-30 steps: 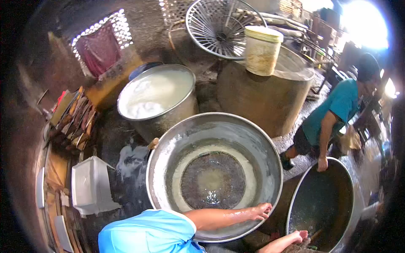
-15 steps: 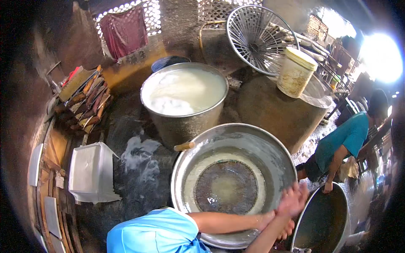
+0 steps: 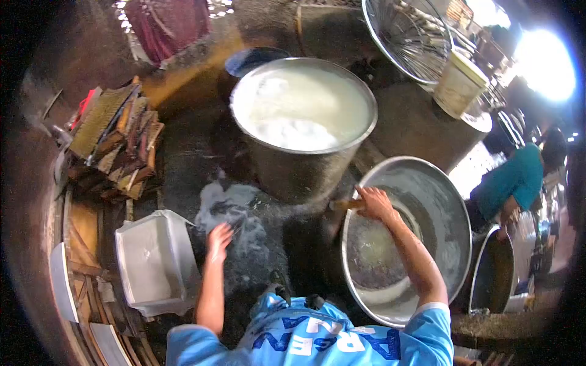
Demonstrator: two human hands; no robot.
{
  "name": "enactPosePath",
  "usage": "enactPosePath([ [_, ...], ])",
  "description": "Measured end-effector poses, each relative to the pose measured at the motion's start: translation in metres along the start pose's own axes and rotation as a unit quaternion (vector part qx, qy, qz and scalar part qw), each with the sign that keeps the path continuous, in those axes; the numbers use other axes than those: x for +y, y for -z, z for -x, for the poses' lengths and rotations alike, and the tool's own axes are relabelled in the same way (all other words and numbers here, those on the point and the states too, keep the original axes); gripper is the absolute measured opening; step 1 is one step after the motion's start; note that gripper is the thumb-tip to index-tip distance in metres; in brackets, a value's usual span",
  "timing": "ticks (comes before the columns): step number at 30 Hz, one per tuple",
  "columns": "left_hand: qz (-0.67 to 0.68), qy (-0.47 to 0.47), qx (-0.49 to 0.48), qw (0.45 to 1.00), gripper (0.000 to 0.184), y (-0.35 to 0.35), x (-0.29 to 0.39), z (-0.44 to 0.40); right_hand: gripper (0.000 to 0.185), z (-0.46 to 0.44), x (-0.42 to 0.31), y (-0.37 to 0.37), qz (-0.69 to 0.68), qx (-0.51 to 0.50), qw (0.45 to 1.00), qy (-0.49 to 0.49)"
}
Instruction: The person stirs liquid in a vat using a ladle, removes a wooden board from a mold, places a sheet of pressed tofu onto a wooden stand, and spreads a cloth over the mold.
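My right hand (image 3: 375, 203) is at the left rim of the wide metal basin (image 3: 459, 244), its fingers spread beside a short wooden handle (image 3: 347, 205). Whether they touch the handle is unclear. Over the wet floor, my left hand (image 3: 220, 239) hangs with nothing in it, fingers apart. To its left stands a white rectangular tub (image 3: 149, 262). A big metal vat (image 3: 299, 171) filled with milky liquid (image 3: 311, 104) stands ahead of me. Inside the basin lies a dark round area ringed by a pale band.
Stacked wooden pieces (image 3: 116, 143) stand at the left. At the right, a person in a teal shirt (image 3: 510, 180) bends by another metal vessel (image 3: 493, 271). Behind are a large drum (image 3: 421, 125), a lidded bucket (image 3: 458, 84) and a spoked metal ring (image 3: 409, 36).
My hands were together over the basin and have parted, left hand over the floor, right hand to the basin's left rim. The view has shifted, so the basin appears further right.
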State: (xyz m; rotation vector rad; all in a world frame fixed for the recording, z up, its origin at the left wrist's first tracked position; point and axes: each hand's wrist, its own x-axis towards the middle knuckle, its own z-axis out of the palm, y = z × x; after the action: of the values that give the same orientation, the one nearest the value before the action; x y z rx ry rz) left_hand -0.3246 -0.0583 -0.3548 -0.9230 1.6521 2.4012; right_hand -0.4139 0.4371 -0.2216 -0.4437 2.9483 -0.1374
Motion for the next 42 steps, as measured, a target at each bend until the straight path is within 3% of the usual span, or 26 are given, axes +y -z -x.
enactPosePath([
  [2, 0.005, -0.011, 0.087, 0.996, 0.038, 0.168, -0.018, 0.016, 0.061, -0.022, -0.013, -0.017, 0.088, -0.146, 0.985, -0.027],
  [3, 0.063, -0.082, 0.065, 0.993, 0.039, 0.254, -0.045, 0.033, 0.055, -0.029, -0.009, -0.045, 0.186, -0.112, 0.976, 0.014],
  [4, 0.028, -0.083, 0.159, 0.983, 0.040, 0.308, -0.056, 0.061, 0.048, -0.035, 0.006, -0.079, 0.218, -0.015, 0.974, 0.059],
  [5, 0.082, -0.048, 0.304, 0.948, 0.042, 0.335, -0.061, 0.088, 0.038, -0.039, 0.008, -0.094, 0.233, 0.001, 0.971, 0.047],
  [7, 0.090, -0.014, 0.403, 0.911, 0.041, 0.384, -0.079, 0.127, 0.030, -0.047, -0.006, -0.084, 0.224, -0.071, 0.972, -0.030],
  [9, 0.125, 0.012, 0.422, 0.898, 0.041, 0.387, -0.099, 0.139, 0.028, -0.052, -0.032, -0.047, 0.178, -0.143, 0.970, -0.079],
  [11, 0.180, 0.022, 0.365, 0.913, 0.041, 0.376, -0.120, 0.126, 0.032, -0.065, 0.000, -0.062, 0.119, -0.137, 0.980, -0.080],
  [12, 0.239, -0.002, 0.262, 0.935, 0.041, 0.375, -0.131, 0.109, 0.033, -0.073, -0.022, -0.029, 0.139, -0.161, 0.974, -0.078],
  [13, 0.354, -0.048, 0.032, 0.933, 0.041, 0.376, -0.139, 0.089, 0.020, -0.081, -0.025, -0.011, 0.140, -0.112, 0.981, -0.069],
  [14, 0.404, -0.056, -0.151, 0.901, 0.041, 0.373, -0.139, 0.068, 0.019, -0.098, 0.004, -0.013, 0.181, -0.122, 0.972, -0.083],
  [15, 0.407, -0.060, -0.257, 0.875, 0.041, 0.369, -0.137, 0.040, 0.025, -0.106, -0.037, 0.063, 0.136, -0.132, 0.977, -0.096],
  [16, 0.347, -0.030, -0.139, 0.927, 0.040, 0.366, -0.120, 0.011, 0.011, -0.121, 0.009, 0.048, 0.281, -0.065, 0.957, -0.032],
  [18, 0.206, 0.055, 0.090, 0.973, 0.038, 0.352, -0.075, -0.062, 0.011, -0.124, 0.076, 0.081, 0.020, 0.035, 0.996, -0.084],
  [19, 0.160, 0.034, 0.235, 0.958, 0.032, 0.307, -0.033, -0.086, 0.012, -0.127, 0.086, 0.116, -0.108, 0.092, 0.986, -0.090],
  [20, 0.098, 0.031, 0.238, 0.966, 0.031, 0.284, 0.003, -0.118, 0.011, -0.140, 0.071, 0.137, -0.241, 0.135, 0.949, -0.150],
  [22, 0.031, 0.016, 0.193, 0.981, 0.033, 0.256, 0.055, -0.170, 0.012, -0.166, 0.040, 0.180, -0.505, 0.277, 0.788, -0.220],
  [25, -0.022, 0.045, 0.159, 0.986, 0.035, 0.230, 0.124, -0.247, 0.021, -0.216, 0.158, 0.078, -0.337, 0.297, 0.859, -0.245],
  [26, -0.019, 0.013, 0.130, 0.991, 0.034, 0.237, 0.127, -0.266, 0.019, -0.262, 0.117, 0.064, -0.162, 0.431, 0.870, -0.174],
  [27, -0.016, -0.020, 0.102, 0.994, 0.034, 0.243, 0.132, -0.282, 0.017, -0.310, 0.091, 0.033, -0.201, 0.457, 0.847, -0.182],
  [28, -0.031, 0.028, 0.142, 0.989, 0.033, 0.236, 0.155, -0.297, 0.015, -0.358, 0.064, 0.003, -0.238, 0.484, 0.821, -0.187],
  [29, -0.030, 0.035, 0.159, 0.986, 0.032, 0.236, 0.170, -0.312, 0.015, -0.392, 0.036, -0.013, -0.467, 0.397, 0.760, -0.218],
  [30, -0.027, 0.044, 0.176, 0.983, 0.032, 0.237, 0.183, -0.327, 0.015, -0.426, 0.007, -0.028, -0.647, 0.320, 0.633, -0.281],
  [31, -0.021, 0.050, 0.192, 0.980, 0.031, 0.237, 0.196, -0.348, 0.016, -0.455, -0.048, -0.007, -0.720, 0.301, 0.569, -0.260],
  [35, -0.027, 0.030, 0.216, 0.976, 0.030, 0.243, 0.240, -0.429, 0.007, -0.601, -0.145, 0.009, -0.814, 0.267, 0.470, -0.213],
  [41, 0.086, 0.095, 0.036, 0.991, 0.031, 0.267, 0.300, -0.621, 0.009, -0.827, -0.230, 0.048, -0.915, 0.158, 0.362, -0.088],
  [42, -0.020, 0.015, 0.100, 0.995, 0.033, 0.220, 0.340, -0.610, 0.008, -0.866, -0.240, 0.045, -0.919, 0.137, 0.360, -0.083],
])
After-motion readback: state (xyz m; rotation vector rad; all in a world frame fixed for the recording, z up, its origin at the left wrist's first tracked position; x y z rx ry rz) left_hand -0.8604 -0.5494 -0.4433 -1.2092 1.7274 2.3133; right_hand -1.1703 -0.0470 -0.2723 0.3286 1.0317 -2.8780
